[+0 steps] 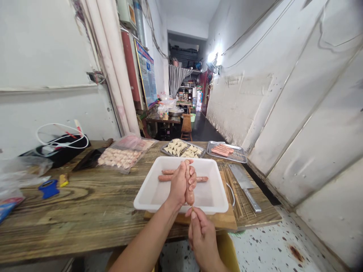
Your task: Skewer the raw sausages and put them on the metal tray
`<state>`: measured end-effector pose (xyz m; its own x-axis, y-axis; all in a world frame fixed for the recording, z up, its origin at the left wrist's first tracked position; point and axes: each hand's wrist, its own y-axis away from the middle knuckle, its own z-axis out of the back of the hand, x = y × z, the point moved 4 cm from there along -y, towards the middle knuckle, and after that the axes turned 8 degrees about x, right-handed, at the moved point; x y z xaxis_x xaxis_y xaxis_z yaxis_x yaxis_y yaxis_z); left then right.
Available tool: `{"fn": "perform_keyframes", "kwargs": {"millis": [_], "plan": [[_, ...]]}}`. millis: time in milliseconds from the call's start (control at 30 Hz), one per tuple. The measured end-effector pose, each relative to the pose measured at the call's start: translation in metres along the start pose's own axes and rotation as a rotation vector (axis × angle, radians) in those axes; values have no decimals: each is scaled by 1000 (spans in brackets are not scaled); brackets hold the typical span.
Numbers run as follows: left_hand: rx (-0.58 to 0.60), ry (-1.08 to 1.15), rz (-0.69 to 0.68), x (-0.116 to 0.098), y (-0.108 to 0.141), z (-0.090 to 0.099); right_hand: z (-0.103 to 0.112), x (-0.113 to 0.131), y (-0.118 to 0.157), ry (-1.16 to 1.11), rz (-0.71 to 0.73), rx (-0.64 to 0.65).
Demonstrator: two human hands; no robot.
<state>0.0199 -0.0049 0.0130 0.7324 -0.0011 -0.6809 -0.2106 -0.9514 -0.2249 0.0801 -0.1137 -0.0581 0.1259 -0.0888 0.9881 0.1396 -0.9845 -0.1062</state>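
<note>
A pink, glossy sausage (189,194) is held lengthwise above the tub by the left hand (177,185), its grip closed, fingers wrapped around the casing; the soft body is presumably kept straight and steady this way. At its near end, a thin wooden skewer (192,209) is pinched by the right hand (202,234), grip closed to thumb and fingertips, probably for fine control of the stick's line. How deep the stick sits cannot be told.

Below: white rectangular plastic tub (153,207), likely placed there to catch drips; two reddish sausages (167,178) lie crosswise inside. Tub rests on a light wooden board (218,223).

Right: loose bamboo skewers (236,196) and a broad steel cleaver (241,177), handle toward the near side, presumably for easy reach. Far side: metal tray (239,156) bearing sausages; second metal tray (201,153) bearing pale triangular pieces.

Left on the wooden surface (85,223): clear plastic bag (119,156) of pinkish pieces.

Writing: blue-headed wall poster (147,71) and printed plastic packet (10,206) noted; no brand or wording legible.
</note>
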Motion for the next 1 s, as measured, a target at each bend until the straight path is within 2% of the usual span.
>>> {"fn": "perform_keyframes", "kwargs": {"millis": [333, 667, 1000], "plan": [[10, -24, -2, -2, 2, 0, -1, -2, 6, -35, -38, -29], [30, -6, -6, -3, 3, -3, -7, 3, 17, -222, -116, -66], [69, 22, -15, -3, 4, -9, -10, 13, 23, -431, -189, 8]]}}
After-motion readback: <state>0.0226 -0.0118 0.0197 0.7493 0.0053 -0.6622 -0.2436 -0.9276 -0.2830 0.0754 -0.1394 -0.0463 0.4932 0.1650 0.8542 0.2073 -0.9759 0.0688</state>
